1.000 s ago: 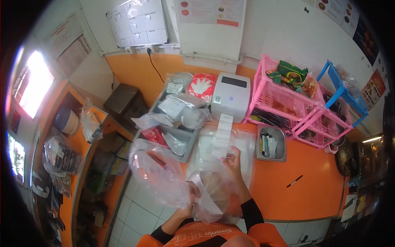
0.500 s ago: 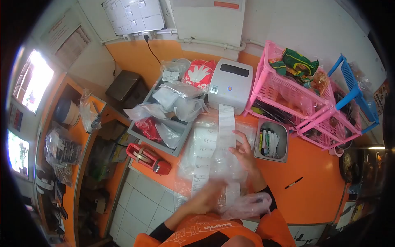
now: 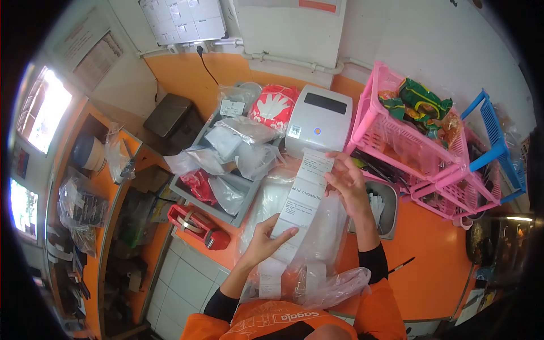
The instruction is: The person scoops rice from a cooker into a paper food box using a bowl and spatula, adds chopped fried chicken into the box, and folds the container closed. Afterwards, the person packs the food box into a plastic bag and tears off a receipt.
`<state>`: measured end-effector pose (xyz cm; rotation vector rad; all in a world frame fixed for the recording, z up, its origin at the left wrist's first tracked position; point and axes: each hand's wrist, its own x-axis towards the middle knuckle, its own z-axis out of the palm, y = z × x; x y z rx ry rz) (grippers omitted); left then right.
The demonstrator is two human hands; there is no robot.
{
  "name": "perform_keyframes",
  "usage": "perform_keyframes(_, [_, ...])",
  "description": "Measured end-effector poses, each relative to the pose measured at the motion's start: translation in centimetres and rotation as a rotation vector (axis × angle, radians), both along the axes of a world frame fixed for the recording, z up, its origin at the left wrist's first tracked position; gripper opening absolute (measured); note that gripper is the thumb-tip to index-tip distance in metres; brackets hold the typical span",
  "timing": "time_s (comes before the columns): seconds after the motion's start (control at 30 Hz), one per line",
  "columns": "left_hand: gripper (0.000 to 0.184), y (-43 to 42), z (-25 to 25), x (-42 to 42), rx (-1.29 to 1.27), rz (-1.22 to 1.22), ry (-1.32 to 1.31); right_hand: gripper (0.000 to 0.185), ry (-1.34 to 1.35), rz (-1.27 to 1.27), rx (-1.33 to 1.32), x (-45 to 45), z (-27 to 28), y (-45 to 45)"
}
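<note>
A long strip of printed labels (image 3: 303,195) runs down from the front of the white label printer (image 3: 319,120). My right hand (image 3: 347,177) pinches the strip's upper end just below the printer's slot. Lower down, my left hand (image 3: 266,241) holds the strip between thumb and fingers. The strip's lower end (image 3: 270,280) hangs over clear plastic bags (image 3: 323,226) stacked on the orange counter. A crumpled clear bag (image 3: 340,288) lies by my right forearm, close to the orange shirt.
Left of the printer is a grey tray (image 3: 247,204) with wrapped packets. A red tape dispenser (image 3: 198,226) sits at the counter's left edge. On the right are a metal container (image 3: 388,211), pink baskets (image 3: 408,144), a blue rack (image 3: 498,144) and a pen (image 3: 402,264).
The clear bag has left my left hand and lies near my body, uncovering the tape dispenser. My left hand has come up onto the strip; my right hand has risen toward the printer.
</note>
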<state>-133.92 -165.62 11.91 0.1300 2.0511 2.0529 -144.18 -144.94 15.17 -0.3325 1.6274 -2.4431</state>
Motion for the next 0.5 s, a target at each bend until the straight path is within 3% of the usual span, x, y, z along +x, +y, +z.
perform_keyframes(0.5, [0.030, 0.5, -1.2, 2.9, 0.002, 0.026, 0.026, 0.028, 0.015, -0.029, 0.189, 0.9, -0.2, 0.2])
